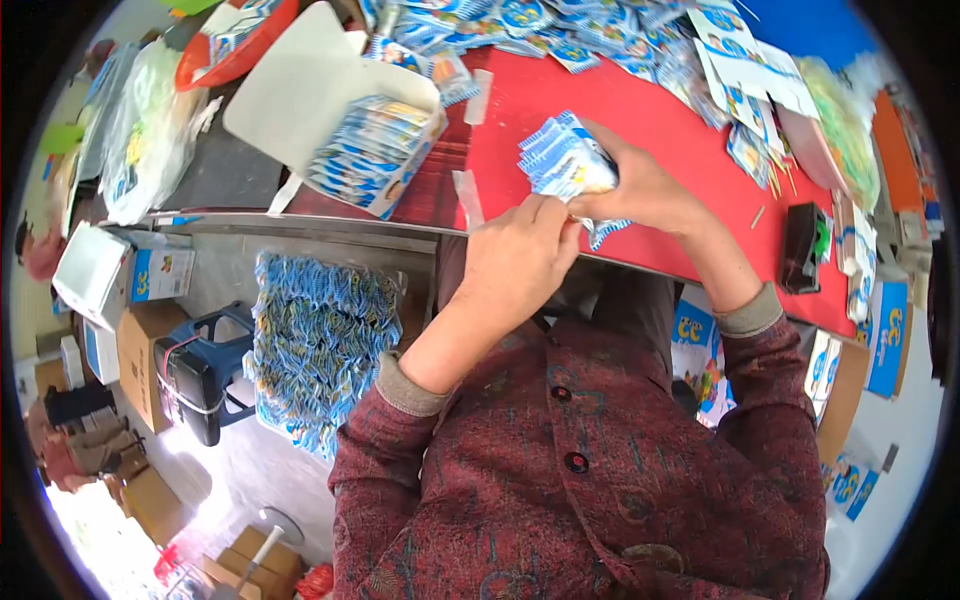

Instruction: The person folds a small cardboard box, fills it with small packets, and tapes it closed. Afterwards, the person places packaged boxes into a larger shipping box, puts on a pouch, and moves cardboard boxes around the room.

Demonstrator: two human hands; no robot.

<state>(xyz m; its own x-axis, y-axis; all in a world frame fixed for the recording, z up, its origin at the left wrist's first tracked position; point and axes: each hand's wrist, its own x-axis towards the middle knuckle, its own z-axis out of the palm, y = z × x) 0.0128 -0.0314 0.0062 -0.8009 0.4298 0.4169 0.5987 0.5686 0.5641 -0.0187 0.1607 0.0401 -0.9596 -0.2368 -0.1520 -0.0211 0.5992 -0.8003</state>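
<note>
Several small blue-and-white packets (562, 160) are stacked in my right hand (645, 185), its thumb and fingers wrapped round their right side. My left hand (525, 245) is closed at the lower edge of the stack, its fingertips pinched near the bottom packets. Whether the left fingers grip a packet of their own is hard to see. Both hands are over the front edge of the red tabletop (500, 120). To the left, an open white box (300, 95) holds a row of similar packets (365, 150) standing on edge.
Loose packets (600, 30) are heaped along the back of the table. Flattened printed cartons (750, 60) lie at the back right. A black holder (803, 250) stands at the right edge. Below left are a large bag of packets (325, 345) and a blue stool (225, 340).
</note>
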